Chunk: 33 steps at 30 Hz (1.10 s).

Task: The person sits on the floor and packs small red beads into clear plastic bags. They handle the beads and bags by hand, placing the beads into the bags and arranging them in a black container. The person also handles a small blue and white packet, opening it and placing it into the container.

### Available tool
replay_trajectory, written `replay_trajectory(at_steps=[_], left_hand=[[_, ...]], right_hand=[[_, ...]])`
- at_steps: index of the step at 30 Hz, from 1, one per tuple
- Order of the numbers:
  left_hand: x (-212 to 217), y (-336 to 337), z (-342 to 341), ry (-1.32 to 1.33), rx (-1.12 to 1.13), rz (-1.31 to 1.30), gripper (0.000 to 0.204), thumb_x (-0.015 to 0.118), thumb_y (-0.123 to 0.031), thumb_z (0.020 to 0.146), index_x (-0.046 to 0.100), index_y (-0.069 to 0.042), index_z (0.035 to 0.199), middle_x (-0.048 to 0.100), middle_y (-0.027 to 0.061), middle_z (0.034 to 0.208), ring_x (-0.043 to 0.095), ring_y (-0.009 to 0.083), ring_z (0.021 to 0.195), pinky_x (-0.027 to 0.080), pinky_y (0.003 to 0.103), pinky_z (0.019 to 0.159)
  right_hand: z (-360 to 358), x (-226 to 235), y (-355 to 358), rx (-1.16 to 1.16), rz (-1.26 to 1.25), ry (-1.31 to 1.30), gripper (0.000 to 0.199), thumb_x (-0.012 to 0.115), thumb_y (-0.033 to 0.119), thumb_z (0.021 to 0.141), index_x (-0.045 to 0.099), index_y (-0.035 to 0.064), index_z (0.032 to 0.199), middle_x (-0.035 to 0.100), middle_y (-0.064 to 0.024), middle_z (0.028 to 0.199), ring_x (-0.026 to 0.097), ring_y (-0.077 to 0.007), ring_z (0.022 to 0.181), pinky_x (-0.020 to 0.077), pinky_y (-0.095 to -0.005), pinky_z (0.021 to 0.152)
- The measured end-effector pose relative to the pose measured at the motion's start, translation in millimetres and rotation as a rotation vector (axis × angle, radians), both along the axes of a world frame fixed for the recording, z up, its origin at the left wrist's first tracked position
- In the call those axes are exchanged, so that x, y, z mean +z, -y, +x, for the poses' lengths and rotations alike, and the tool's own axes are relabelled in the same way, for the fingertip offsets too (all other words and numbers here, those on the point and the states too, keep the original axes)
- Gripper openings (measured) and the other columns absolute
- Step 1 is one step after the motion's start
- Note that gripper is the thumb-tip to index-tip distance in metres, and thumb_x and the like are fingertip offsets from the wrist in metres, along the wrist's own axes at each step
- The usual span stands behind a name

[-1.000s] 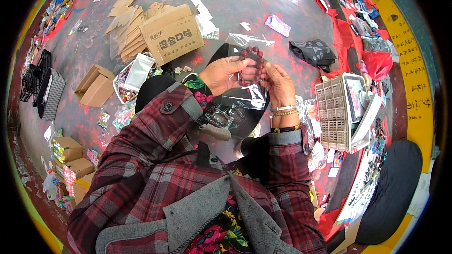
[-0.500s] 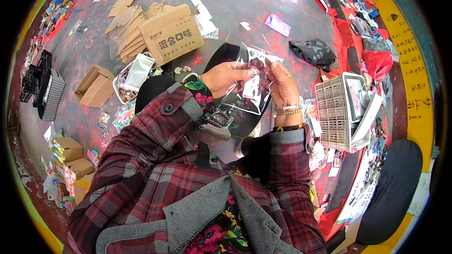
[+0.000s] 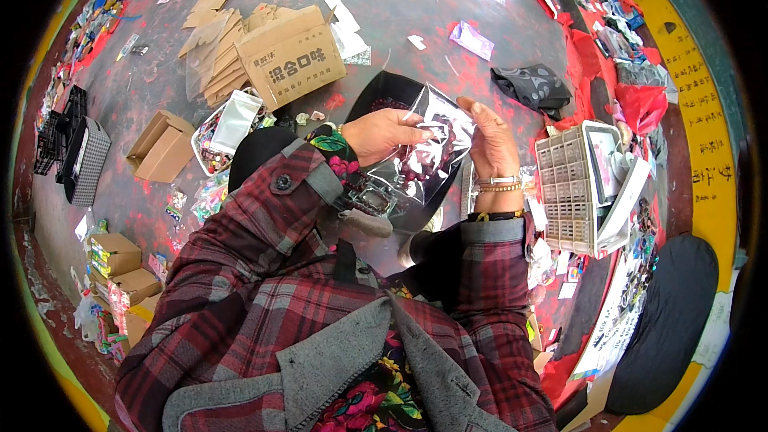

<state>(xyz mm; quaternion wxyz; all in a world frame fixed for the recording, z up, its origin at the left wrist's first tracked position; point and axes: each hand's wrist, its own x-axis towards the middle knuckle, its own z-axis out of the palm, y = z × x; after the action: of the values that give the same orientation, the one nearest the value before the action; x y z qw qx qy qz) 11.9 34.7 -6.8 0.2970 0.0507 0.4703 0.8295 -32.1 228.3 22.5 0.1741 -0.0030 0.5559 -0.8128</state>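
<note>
I hold a clear plastic bag (image 3: 428, 152) up in front of me with both hands. Dark red beads show through its lower part. My left hand (image 3: 384, 133) grips the bag's left side with fingers curled over its top edge. My right hand (image 3: 490, 140) holds the bag's right edge, fingers upright; a watch and a bracelet sit on that wrist. Below the bag, on my lap, lies a small clear packet with dark pieces (image 3: 370, 198).
A brown cardboard box (image 3: 292, 56) stands on the floor ahead, flattened cartons (image 3: 212, 36) behind it. A tray with a silver pouch (image 3: 232, 124) lies left. A grey compartment box (image 3: 568, 192) sits at my right, a black cloth (image 3: 532, 84) beyond it. Small cartons (image 3: 120, 272) lie at lower left.
The bag has dropped lower and spread out wide between my hands. A second ago I pinched a small dark item at its top; now the beads lie inside it.
</note>
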Motion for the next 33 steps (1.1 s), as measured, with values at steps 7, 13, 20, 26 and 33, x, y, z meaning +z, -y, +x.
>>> replay_trajectory(at_steps=[7, 13, 20, 26, 33], left_hand=[[-3, 0, 1, -0.066, -0.14, -0.169, 0.027, 0.051, -0.016, 0.09, 0.052, 0.0, 0.111, 0.061, 0.0109, 0.096, 0.06, 0.0161, 0.084, 0.048, 0.029, 0.075], [4, 2, 1, -0.04, -0.154, -0.069, 0.029, 0.051, -0.016, 0.09, 0.051, 0.0, 0.113, 0.061, 0.0098, 0.095, 0.06, 0.0163, 0.085, 0.048, 0.027, 0.074], [2, 4, 5, -0.115, -0.238, -0.157, 0.024, 0.052, -0.017, 0.089, 0.053, 0.002, 0.104, 0.059, 0.0053, 0.089, 0.057, 0.012, 0.081, 0.047, 0.025, 0.068], [13, 3, 1, -0.023, 0.032, -0.22, 0.027, 0.052, -0.016, 0.089, 0.053, 0.003, 0.109, 0.059, 0.0077, 0.091, 0.058, 0.0134, 0.078, 0.046, 0.025, 0.065], [19, 2, -2, -0.087, 0.255, 0.256, 0.037, 0.044, -0.02, 0.092, 0.042, 0.004, 0.121, 0.053, 0.0183, 0.115, 0.053, 0.0248, 0.105, 0.044, 0.038, 0.088]], right_hand=[[-3, -1, -11, 0.086, 0.38, -0.135, 0.011, 0.066, 0.01, 0.078, 0.068, 0.0007, 0.082, 0.064, -0.0027, 0.07, 0.056, -0.0081, 0.064, 0.0423, -0.0207, 0.059], [4, 6, -4, 0.0, 0.346, -0.253, 0.01, 0.067, 0.01, 0.077, 0.066, -0.0003, 0.078, 0.062, -0.0018, 0.068, 0.054, -0.0071, 0.062, 0.0419, -0.0201, 0.058], [9, 5, -4, 0.219, 0.538, -0.385, 0.011, 0.068, 0.012, 0.077, 0.066, 0.0009, 0.078, 0.06, 0.002, 0.065, 0.052, -0.0044, 0.061, 0.0415, -0.0196, 0.055], [5, 14, -15, -0.292, 0.478, -0.322, 0.019, 0.06, 0.017, 0.083, 0.064, -0.0006, 0.087, 0.064, -0.0037, 0.071, 0.058, -0.0092, 0.065, 0.0445, -0.0208, 0.059], [39, -11, 13, 0.072, 0.077, -0.076, 0.024, 0.062, 0.025, 0.081, 0.063, 0.0029, 0.092, 0.063, -0.0023, 0.077, 0.059, -0.0094, 0.067, 0.0463, -0.0226, 0.06]])
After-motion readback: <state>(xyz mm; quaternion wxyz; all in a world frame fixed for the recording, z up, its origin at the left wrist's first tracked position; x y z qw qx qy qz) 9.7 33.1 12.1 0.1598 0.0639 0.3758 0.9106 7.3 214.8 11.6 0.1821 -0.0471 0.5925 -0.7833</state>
